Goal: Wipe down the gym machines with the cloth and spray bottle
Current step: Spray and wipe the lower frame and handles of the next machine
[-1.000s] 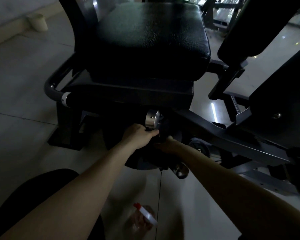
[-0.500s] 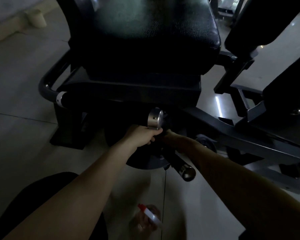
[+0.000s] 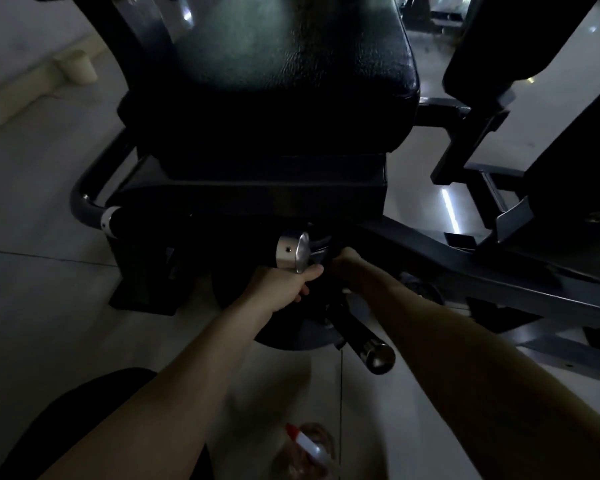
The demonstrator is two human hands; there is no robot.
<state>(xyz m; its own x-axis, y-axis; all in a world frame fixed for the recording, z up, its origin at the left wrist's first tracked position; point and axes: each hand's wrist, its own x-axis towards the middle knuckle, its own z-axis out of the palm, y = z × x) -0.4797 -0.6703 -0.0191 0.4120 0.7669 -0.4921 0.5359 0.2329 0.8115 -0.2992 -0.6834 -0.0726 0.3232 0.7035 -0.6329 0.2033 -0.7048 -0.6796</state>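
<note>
- Reaching under the seat (image 3: 291, 81), left hand (image 3: 284, 285) curls fingers (image 3: 309, 271) just below the chrome cap (image 3: 291, 251); what they grip is too dark to tell.
- Fingers of right hand (image 3: 347, 261) are hidden in shadow.
- Behind both hands, bottle (image 3: 309, 445) sits on floor (image 3: 32, 271) between forearms; cloth unseen.

The seat pad (image 3: 291, 64) is black with a fine pebbled grain and a dull greenish sheen. The frame (image 3: 465, 265) below it is black to dark grey. 2 bar ends are bright silver: the roller cap (image 3: 293, 252) and the handle cap (image 3: 378, 356). The floor (image 3: 32, 289) is pale grey tile with thin dark joints. The spray bottle (image 3: 309, 448) has a red tip, a white head and what looks like a clear body.
</note>
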